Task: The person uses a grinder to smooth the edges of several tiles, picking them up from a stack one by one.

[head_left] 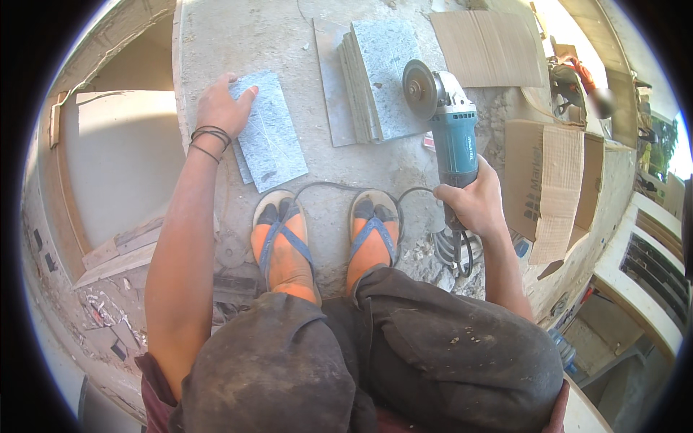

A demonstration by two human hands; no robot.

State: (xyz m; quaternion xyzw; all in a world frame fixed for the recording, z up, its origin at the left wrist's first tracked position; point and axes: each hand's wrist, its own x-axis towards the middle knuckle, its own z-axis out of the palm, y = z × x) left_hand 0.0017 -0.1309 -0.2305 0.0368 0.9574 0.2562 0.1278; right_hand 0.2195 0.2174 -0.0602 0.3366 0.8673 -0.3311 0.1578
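My left hand (pixel 225 108) grips the upper end of a speckled light-grey tile (pixel 273 144), which overlaps another piece lying on the concrete floor. My right hand (pixel 473 198) is closed round the rear body of a teal angle grinder (pixel 455 141); its disc (pixel 419 89) is held up at the right edge of a stack of similar tiles (pixel 382 50). The stack rests on a larger thin sheet (pixel 325 79). A black cord (pixel 325 184) loops from the grinder past my sandalled feet (pixel 285 245).
Flat cardboard (pixel 484 47) and an opened cardboard box (pixel 545 187) lie to the right, with rubble (pixel 440 267) by my right foot. Another person in orange (pixel 581 72) is at the upper right. A pale board (pixel 123 173) is at the left, a white cabinet (pixel 639 260) far right.
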